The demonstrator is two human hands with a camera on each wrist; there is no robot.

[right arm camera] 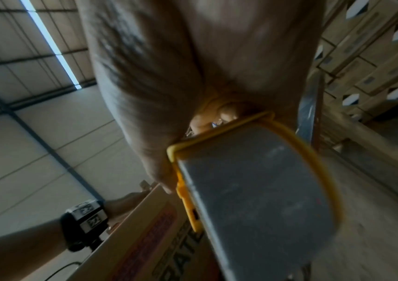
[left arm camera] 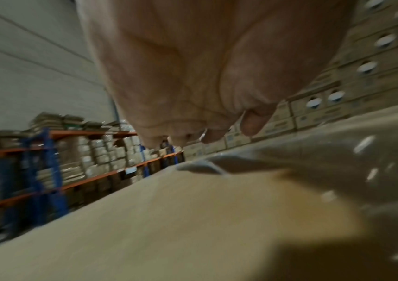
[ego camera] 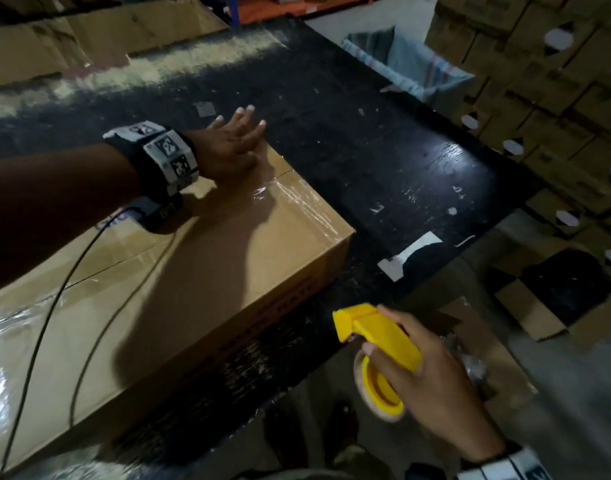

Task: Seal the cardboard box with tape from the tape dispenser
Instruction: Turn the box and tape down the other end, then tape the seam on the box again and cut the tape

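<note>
- warehouse setting: stacked cartons (ego camera: 553, 81) with oval hand-holes fill the right side; orange-and-blue shelving (left arm camera: 55, 167) loaded with packed goods shows in the left wrist view.
- black worktable (ego camera: 383, 161), scuffed, with bits of white label stuck to its top.
- cardboard box (ego camera: 200, 271) lies flat on the worktable, its near right corner close to the table's front edge; red printing runs along its side face.
- clear tape (ego camera: 297, 199) already lies glossy over the far right end of the box top; more shiny film shows at the near left end.
- left hand (ego camera: 235, 143) lies palm down on the far corner of the box, fingers straight and spread, tips reaching past the box edge over the table; it presses flat and grasps nothing.
- left wrist carries a black band with white marker tiles (ego camera: 165, 154); a thin black cable (ego camera: 55, 306) trails from it across the box top.
- right hand (ego camera: 425, 379) is wrapped round the yellow tape dispenser (ego camera: 380, 344), fingers curled over the handle, thumb on top.
- dispenser is held in the air in front of the table's near edge, clear of the box, cutter end pointing toward the box.
- tape roll (ego camera: 373, 393) sits on the yellow hub below the hand.
- right wrist view is blurred; whether a loose tape end hangs from the cutter is unclear.
- open carton (ego camera: 553, 299) with dark contents stands on the floor to the right.
</note>
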